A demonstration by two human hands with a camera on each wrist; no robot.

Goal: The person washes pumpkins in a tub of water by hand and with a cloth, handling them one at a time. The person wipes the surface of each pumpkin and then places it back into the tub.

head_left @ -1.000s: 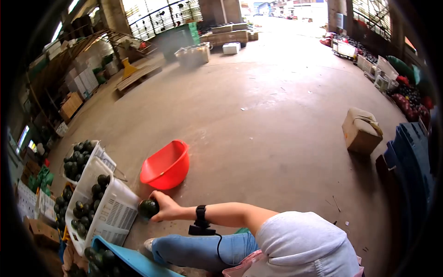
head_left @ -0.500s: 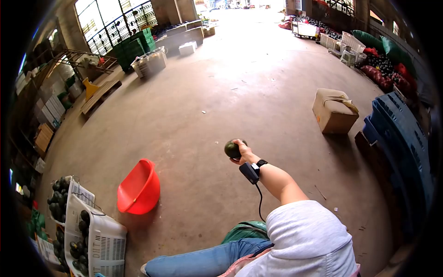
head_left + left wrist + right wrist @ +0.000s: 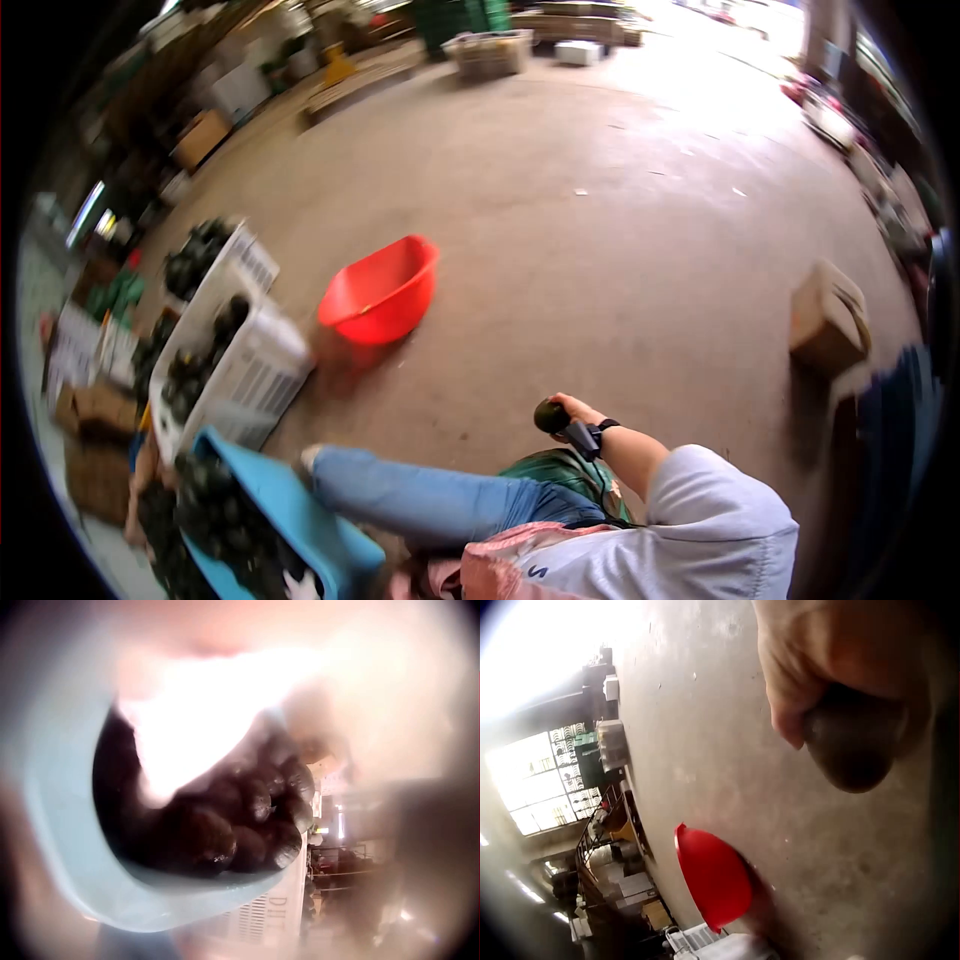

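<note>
My right hand (image 3: 582, 408) grips one dark green round fruit (image 3: 549, 416) beside my bent leg, above the green bag (image 3: 560, 465). In the right wrist view the fingers (image 3: 789, 712) curl round the fruit (image 3: 856, 746), with floor beyond. A light blue tub (image 3: 275, 490) full of dark green fruits (image 3: 215, 500) stands at lower left. Over its fruits a bright white patch (image 3: 300, 584) shows at the frame's bottom, seemingly my left hand. The left wrist view shows a washed-out hand shape (image 3: 191, 712) above the piled fruits (image 3: 202, 832); its grip is unreadable.
White crates (image 3: 255, 375) of similar fruits stand beyond the tub. On the floor ahead sits a red basin (image 3: 385, 295), tilted. A cardboard box (image 3: 828, 318) and dark blue stacked items (image 3: 895, 430) are at right. Pallets and crates line the back.
The right hand, fruit in grip, has gone from beside the white crate out over the floor, then back near my legs. The head view has swung right, then back left, bringing the blue tub back into view.
</note>
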